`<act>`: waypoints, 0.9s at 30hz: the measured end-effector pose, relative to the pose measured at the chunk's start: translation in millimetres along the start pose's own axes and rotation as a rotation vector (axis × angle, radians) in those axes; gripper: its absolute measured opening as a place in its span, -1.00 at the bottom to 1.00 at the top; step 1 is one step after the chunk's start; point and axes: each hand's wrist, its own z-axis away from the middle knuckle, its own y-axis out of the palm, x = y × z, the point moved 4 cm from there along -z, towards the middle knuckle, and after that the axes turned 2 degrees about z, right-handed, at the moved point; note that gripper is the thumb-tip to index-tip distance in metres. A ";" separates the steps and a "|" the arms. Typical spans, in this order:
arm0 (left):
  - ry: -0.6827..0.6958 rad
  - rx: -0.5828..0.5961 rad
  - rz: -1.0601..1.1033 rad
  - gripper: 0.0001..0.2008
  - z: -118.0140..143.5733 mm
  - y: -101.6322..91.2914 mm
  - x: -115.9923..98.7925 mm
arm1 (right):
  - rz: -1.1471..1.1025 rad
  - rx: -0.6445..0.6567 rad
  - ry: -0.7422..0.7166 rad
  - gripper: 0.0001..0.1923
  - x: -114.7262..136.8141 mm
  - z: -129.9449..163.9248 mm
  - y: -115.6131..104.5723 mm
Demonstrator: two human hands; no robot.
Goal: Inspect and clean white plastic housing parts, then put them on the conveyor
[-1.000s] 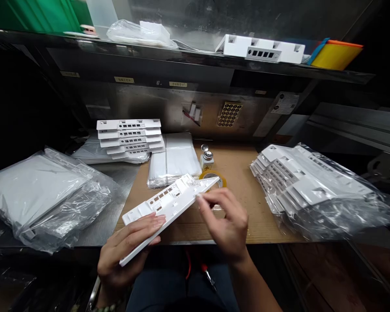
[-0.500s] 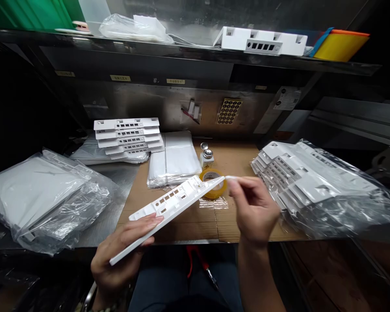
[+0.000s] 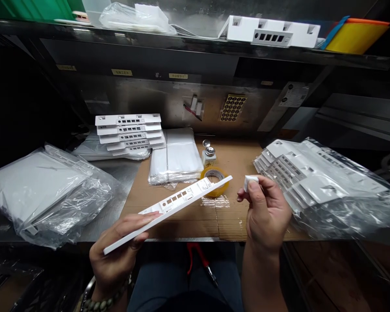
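Gripping the white plastic panel (image 3: 169, 210) by its near end, the left hand (image 3: 117, 255) tilts it above the desk (image 3: 227, 216), slotted edge toward the eye, likely for inspection. The right hand (image 3: 266, 212), fingers (image 3: 254, 187) pinched on a small white piece (image 3: 248, 180), has drawn away right from the panel's far tip beside the tape roll (image 3: 216, 175).

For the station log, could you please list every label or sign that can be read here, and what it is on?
None can be read.
Yellow labels on shelf edge: too small.
White sticker on back wall: blurred.
Label on small bottle: blurred.
White panel in left hand: no print seen.
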 end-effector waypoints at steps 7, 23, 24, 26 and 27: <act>0.048 0.077 0.059 -0.77 -3.1 2.8 -4.1 | -0.110 0.124 0.166 -0.83 -6.1 1.3 9.9; -0.278 -0.001 0.169 -0.87 2.6 -5.0 28.0 | -0.188 0.300 0.443 -0.67 -20.9 11.7 17.5; -0.299 -0.008 0.169 -0.85 2.8 -5.4 29.4 | -0.185 0.298 0.448 -0.66 -20.9 12.0 17.0; -0.320 -0.019 0.185 -0.83 3.3 -6.2 31.1 | -0.179 0.291 0.457 -0.66 -20.5 12.7 16.1; -0.322 -0.020 0.199 -0.85 3.3 -6.3 31.2 | -0.177 0.289 0.460 -0.66 -20.1 13.2 15.9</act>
